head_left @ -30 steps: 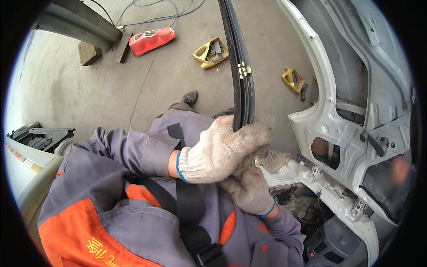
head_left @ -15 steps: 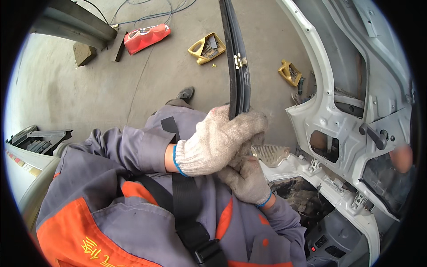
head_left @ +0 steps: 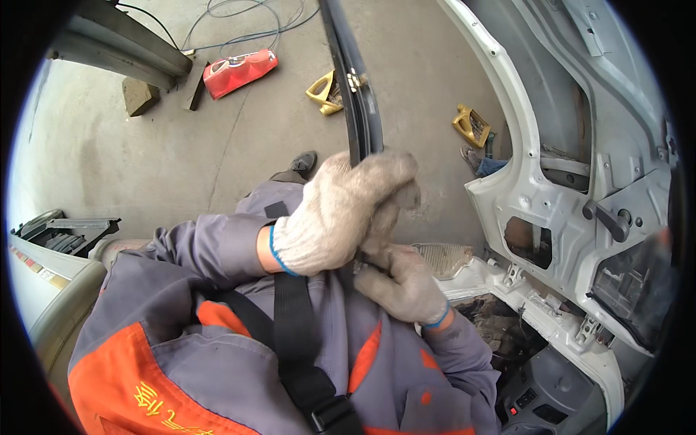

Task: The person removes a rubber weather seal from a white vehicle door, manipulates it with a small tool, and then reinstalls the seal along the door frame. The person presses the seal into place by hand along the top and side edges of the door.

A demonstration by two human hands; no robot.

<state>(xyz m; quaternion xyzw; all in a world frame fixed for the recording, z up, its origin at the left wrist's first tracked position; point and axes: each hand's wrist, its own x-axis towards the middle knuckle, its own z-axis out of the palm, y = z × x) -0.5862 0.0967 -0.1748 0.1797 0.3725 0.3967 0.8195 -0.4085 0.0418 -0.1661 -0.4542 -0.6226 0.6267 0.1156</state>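
Observation:
A long black strip [head_left: 364, 119] with grooved sides, resembling a window trim channel, stands nearly upright before my chest. Small brass-coloured pieces [head_left: 354, 81] sit on it partway up, and its top runs out of view. My left hand [head_left: 337, 206], in a knitted off-white glove, is wrapped round the strip's lower part. Below it my right hand [head_left: 407, 284], gloved alike, has its fingers curled together by the strip's lower end. Both gloves largely hide that end.
To my right stands a bare white vehicle door frame [head_left: 536, 181] with a dark handle [head_left: 607, 220]. Cut-open yellow jugs [head_left: 471, 126] and a red container [head_left: 241, 72] lie on the concrete floor. A metal post [head_left: 119, 47] rises far left; another person's shoe [head_left: 471, 155] shows by the door.
Both hands remain on the strip, which has shifted left in view with its top leaning further left. My left hand has moved up and left. Another person's shoe and blue trouser leg show more by the door.

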